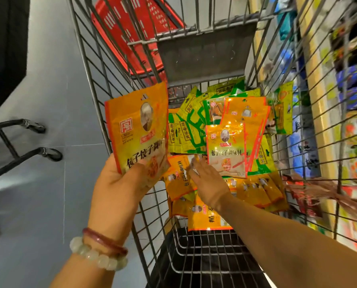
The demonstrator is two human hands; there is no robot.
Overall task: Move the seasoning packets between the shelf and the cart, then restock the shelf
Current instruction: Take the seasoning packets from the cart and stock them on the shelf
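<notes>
Two hands (pixel 119 181) (pixel 206 179), one held packet (pixel 138 127)

There is just one view, from a wide-angle camera on the person's head, tipped forward and steeply down into the wire cart (pixel 111 113) right in front of them. It sits close enough that both forearms reach in from the bottom edge and the cart's basket fills the middle. The lens bends the edges, taking in grey floor (pixel 49 142) on the left and a blurred strip of shelf (pixel 318 100) on the right.
</notes>
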